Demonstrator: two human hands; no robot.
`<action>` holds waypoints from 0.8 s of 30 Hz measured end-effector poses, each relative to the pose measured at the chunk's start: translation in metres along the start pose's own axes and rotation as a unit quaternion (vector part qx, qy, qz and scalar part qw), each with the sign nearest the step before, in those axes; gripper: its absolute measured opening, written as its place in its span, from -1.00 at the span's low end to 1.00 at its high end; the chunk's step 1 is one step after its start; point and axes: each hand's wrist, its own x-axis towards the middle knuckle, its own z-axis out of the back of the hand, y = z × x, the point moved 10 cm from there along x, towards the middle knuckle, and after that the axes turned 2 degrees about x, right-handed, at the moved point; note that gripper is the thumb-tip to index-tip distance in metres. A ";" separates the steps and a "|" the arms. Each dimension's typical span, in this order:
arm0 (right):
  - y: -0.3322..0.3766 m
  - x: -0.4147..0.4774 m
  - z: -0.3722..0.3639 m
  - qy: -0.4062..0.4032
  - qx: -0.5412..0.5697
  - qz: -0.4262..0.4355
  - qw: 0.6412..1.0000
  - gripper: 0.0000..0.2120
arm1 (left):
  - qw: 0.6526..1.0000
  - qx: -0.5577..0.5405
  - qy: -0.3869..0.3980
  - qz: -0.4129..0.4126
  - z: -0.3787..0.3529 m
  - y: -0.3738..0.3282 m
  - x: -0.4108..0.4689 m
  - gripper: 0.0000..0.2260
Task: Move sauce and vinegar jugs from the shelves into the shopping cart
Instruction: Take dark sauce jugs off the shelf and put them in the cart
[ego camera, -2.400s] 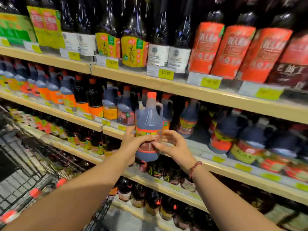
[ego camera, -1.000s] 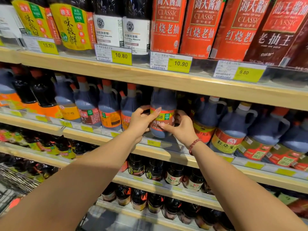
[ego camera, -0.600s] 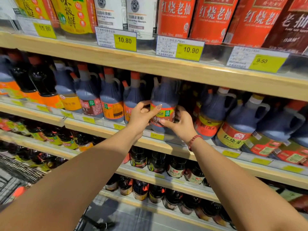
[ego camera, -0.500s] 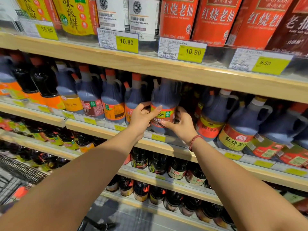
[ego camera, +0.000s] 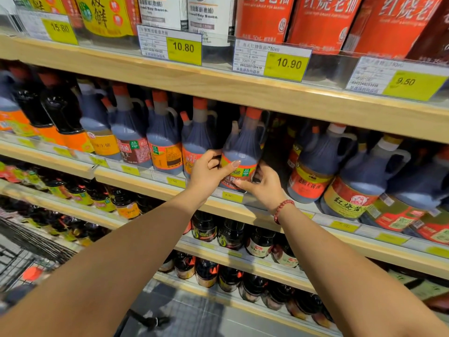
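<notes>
A dark sauce jug (ego camera: 244, 144) with an orange cap and an orange-green label stands at the front edge of the middle shelf (ego camera: 155, 184). My left hand (ego camera: 209, 172) grips its lower left side, thumb across the label. My right hand (ego camera: 261, 182), with a red bead bracelet on the wrist, holds its lower right side and base. More handled jugs (ego camera: 165, 142) line the shelf to the left and larger ones (ego camera: 315, 164) to the right. A corner of the wire shopping cart (ego camera: 29, 261) shows at the lower left.
The upper shelf board (ego camera: 243, 91) hangs close above the jug's cap, with yellow price tags (ego camera: 286, 65) and tall red-labelled bottles (ego camera: 320, 18) on it. Small dark bottles (ego camera: 230, 234) fill the two lower shelves. Grey floor (ego camera: 194, 317) lies below.
Earlier both hands held the jug out in front of the shelf; since then they have brought it onto the middle shelf. Over the last second it stays there, both hands still on it.
</notes>
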 end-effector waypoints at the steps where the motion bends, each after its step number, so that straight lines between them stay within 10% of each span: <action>1: 0.001 0.000 0.000 0.006 -0.007 0.000 1.000 -0.47 | 1.000 0.006 0.000 -0.001 0.000 0.000 0.000 -0.48; 24: 0.029 0.007 0.011 -0.042 0.118 -0.064 0.990 -0.54 | 0.987 -0.078 -0.087 0.114 0.009 0.012 -0.006 -0.54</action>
